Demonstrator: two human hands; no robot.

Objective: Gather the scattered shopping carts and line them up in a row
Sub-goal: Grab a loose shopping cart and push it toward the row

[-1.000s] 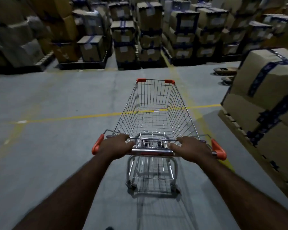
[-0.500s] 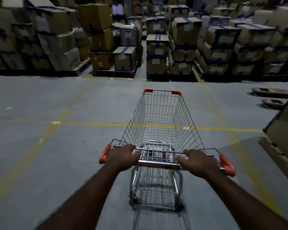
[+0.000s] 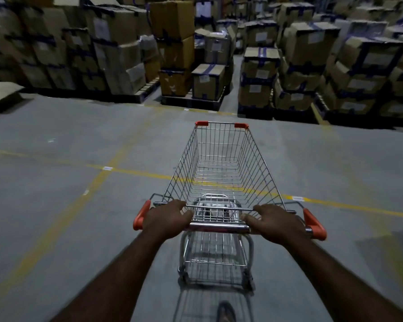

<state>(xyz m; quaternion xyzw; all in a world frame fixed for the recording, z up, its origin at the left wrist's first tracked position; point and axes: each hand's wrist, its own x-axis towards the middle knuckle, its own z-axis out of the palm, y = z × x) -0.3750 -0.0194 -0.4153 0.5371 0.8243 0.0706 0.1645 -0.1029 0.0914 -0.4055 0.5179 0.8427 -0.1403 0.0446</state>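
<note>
An empty wire shopping cart (image 3: 221, 168) with orange corner caps and orange handle ends stands on the grey floor straight in front of me, its nose pointing at the box stacks. My left hand (image 3: 166, 218) grips the left part of the chrome handle bar (image 3: 219, 227). My right hand (image 3: 273, 223) grips the right part of the same bar, fingers curled over it. No other cart is in view.
Pallets stacked with taped cardboard boxes (image 3: 258, 82) line the far side, with a narrow aisle (image 3: 235, 73) between two stacks. Yellow floor lines (image 3: 135, 171) cross under the cart. A flattened carton (image 3: 0, 89) lies at far left. My foot (image 3: 225, 312) shows at the bottom.
The cart and my view have swung left: the big boxes on the right have left the frame, and the far stacks are closer. Both hands have kept their grip on the handle.
</note>
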